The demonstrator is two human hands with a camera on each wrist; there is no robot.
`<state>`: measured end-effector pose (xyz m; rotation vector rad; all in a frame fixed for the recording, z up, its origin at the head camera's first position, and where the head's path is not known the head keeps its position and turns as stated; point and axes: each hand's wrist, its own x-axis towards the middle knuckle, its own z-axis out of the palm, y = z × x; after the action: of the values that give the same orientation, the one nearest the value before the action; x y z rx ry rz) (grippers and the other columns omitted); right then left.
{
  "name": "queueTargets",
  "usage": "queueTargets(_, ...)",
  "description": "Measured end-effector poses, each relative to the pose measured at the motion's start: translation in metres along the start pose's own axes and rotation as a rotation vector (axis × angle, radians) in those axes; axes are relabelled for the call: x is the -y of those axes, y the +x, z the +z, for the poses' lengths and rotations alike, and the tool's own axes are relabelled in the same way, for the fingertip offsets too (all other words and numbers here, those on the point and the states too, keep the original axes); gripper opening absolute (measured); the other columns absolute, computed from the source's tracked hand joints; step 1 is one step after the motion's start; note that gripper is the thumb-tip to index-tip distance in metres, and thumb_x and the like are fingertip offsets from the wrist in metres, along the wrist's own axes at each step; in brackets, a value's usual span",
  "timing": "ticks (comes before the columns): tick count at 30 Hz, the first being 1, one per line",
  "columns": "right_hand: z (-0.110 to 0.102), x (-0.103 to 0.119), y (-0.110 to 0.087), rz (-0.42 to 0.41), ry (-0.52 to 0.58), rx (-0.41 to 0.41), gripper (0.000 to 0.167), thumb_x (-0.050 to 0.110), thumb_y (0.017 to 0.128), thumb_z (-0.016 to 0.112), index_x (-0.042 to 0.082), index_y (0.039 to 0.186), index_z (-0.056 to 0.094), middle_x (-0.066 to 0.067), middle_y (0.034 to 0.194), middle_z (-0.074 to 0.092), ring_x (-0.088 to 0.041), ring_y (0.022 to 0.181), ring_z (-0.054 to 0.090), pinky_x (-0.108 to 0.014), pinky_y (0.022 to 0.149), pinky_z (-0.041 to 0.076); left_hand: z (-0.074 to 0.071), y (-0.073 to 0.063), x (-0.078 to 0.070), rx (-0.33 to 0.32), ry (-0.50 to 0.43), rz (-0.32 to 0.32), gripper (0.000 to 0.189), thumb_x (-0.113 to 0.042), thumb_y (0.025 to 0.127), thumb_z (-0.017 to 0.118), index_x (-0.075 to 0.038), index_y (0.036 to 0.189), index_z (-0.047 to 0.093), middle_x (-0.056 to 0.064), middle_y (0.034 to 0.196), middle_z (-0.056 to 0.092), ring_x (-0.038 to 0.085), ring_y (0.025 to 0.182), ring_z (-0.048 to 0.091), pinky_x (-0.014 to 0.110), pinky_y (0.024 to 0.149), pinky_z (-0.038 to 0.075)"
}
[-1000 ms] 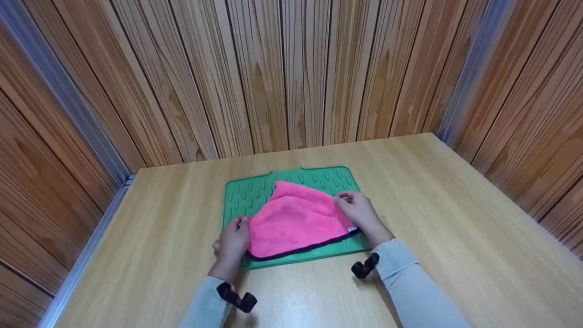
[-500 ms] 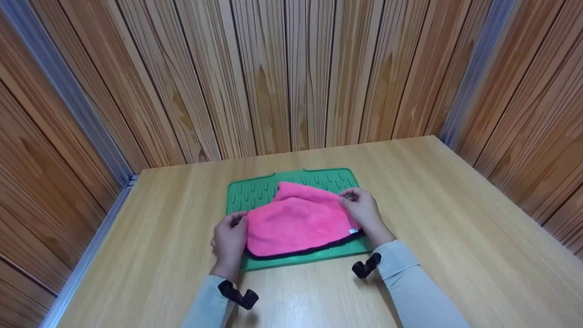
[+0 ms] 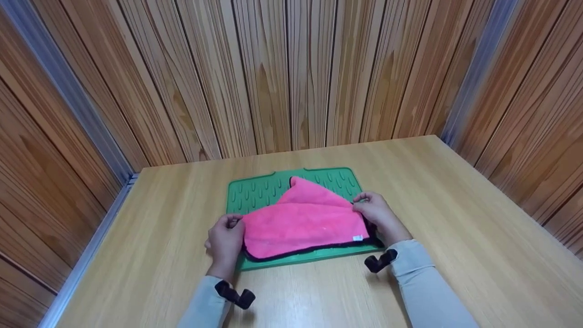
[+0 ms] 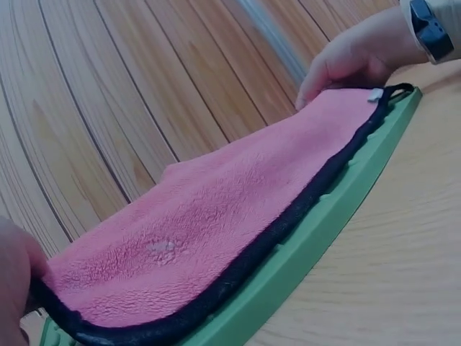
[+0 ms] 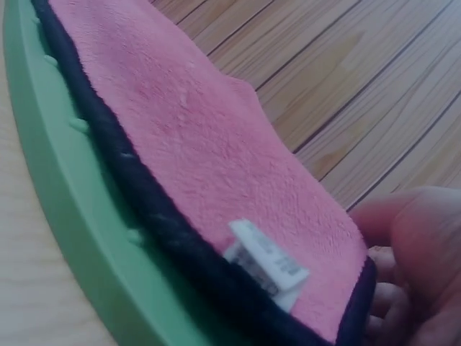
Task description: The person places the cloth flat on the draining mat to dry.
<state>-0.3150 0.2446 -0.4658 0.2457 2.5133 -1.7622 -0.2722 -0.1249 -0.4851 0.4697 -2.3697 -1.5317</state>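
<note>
A pink plush cloth point(image 3: 300, 228) with a dark edging lies folded over a green ridged mat point(image 3: 255, 189). My left hand point(image 3: 226, 239) pinches its left edge between thumb and fingers. On the opposite side my right hand point(image 3: 380, 216) grips the right edge. One pointed corner of the cloth sticks up toward the back of the mat. A small white label point(image 5: 268, 263) shows near the front right corner in the right wrist view. In the left wrist view, the cloth point(image 4: 209, 209) stretches between both hands, with a pale patch on its pile.
The mat rests on a light wooden table point(image 3: 173, 218). Wood-panelled walls point(image 3: 273, 77) stand behind and at both sides, with metal strips at the corners. A black wrist mount point(image 3: 234, 294) sits on the left sleeve, and another black mount point(image 3: 380, 261) on the right.
My right hand has moved right, drawing the cloth wider and flatter; the left has shifted slightly left. The cloth's raised back corner now sits farther right and looks more pointed.
</note>
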Motion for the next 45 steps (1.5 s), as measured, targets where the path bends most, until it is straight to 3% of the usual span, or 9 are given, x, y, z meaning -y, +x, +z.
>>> queueTargets(4,-0.001,-0.003,-0.002,-0.007,-0.077,0.064,0.024,0.01,0.098,0.068,0.002,0.12,0.067,0.003,0.088,0.062,-0.012,0.079,0.058,-0.026,0.071,0.05,-0.001,0.0,-0.002,0.075,0.081,-0.034,0.038,-0.023,0.103,0.065,-0.012,0.138,0.076,0.015,0.113,0.074,0.04,0.125,0.061,0.067,0.128,0.019)
queueTargets(9,0.003,-0.003,0.0,-0.014,-0.089,0.084,0.034,0.017,0.103,0.07,0.003,0.134,0.065,0.008,0.071,0.052,-0.008,0.059,0.047,-0.025,0.057,0.042,0.001,-0.003,-0.008,0.154,0.15,-0.061,0.047,-0.028,0.108,0.059,-0.013,0.151,0.071,0.025,0.147,0.071,0.046,0.148,0.047,0.07,0.131,0.014)
queueTargets(12,0.007,-0.001,-0.001,-0.042,-0.072,0.063,0.036,0.019,0.106,0.068,0.002,0.137,0.066,0.007,0.074,0.054,-0.008,0.062,0.049,-0.025,0.06,0.044,0.004,-0.005,-0.009,0.167,0.137,-0.068,0.046,-0.031,0.111,0.056,-0.013,0.151,0.071,0.024,0.159,0.065,0.049,0.155,0.04,0.071,0.131,0.013)
queueTargets(16,0.013,0.001,-0.001,-0.09,-0.044,0.039,0.036,0.017,0.106,0.067,0.0,0.137,0.067,0.001,0.09,0.067,-0.011,0.077,0.059,-0.026,0.073,0.05,0.006,-0.004,-0.008,0.141,0.09,-0.034,0.044,-0.031,0.114,0.053,-0.008,0.145,0.075,0.022,0.154,0.07,0.051,0.153,0.048,0.07,0.131,0.013)
queueTargets(21,0.02,0.001,0.001,-0.105,0.008,0.0,0.032,0.015,0.107,0.069,-0.002,0.135,0.069,-0.002,0.098,0.073,-0.011,0.08,0.062,-0.025,0.076,0.052,0.01,-0.003,-0.007,0.11,0.064,0.002,0.041,-0.03,0.116,0.055,-0.006,0.14,0.078,0.021,0.146,0.077,0.047,0.144,0.063,0.069,0.133,0.015)
queueTargets(29,0.025,0.001,0.006,-0.144,0.009,-0.134,0.018,0.01,0.106,0.073,-0.001,0.12,0.078,-0.004,0.103,0.078,-0.011,0.091,0.065,-0.022,0.082,0.052,0.01,-0.003,-0.011,0.065,0.032,0.082,0.034,-0.028,0.115,0.062,-0.011,0.137,0.081,0.019,0.142,0.077,0.042,0.146,0.058,0.07,0.13,0.02)
queueTargets(38,0.014,0.003,0.007,-0.111,0.097,-0.226,0.014,0.008,0.101,0.067,0.002,0.11,0.074,0.005,0.087,0.06,-0.012,0.086,0.054,-0.022,0.074,0.047,0.006,-0.002,-0.008,0.006,-0.06,0.079,0.027,-0.022,0.11,0.072,-0.011,0.132,0.083,0.018,0.136,0.078,0.041,0.149,0.053,0.067,0.13,0.017)
queueTargets(45,0.012,0.003,0.007,-0.12,0.175,-0.183,0.016,0.006,0.098,0.06,0.003,0.11,0.07,0.008,0.079,0.054,-0.009,0.077,0.051,-0.022,0.07,0.044,0.005,0.0,-0.006,0.032,-0.033,0.043,0.021,-0.018,0.105,0.073,-0.01,0.121,0.084,0.016,0.127,0.082,0.041,0.142,0.063,0.069,0.131,0.019)
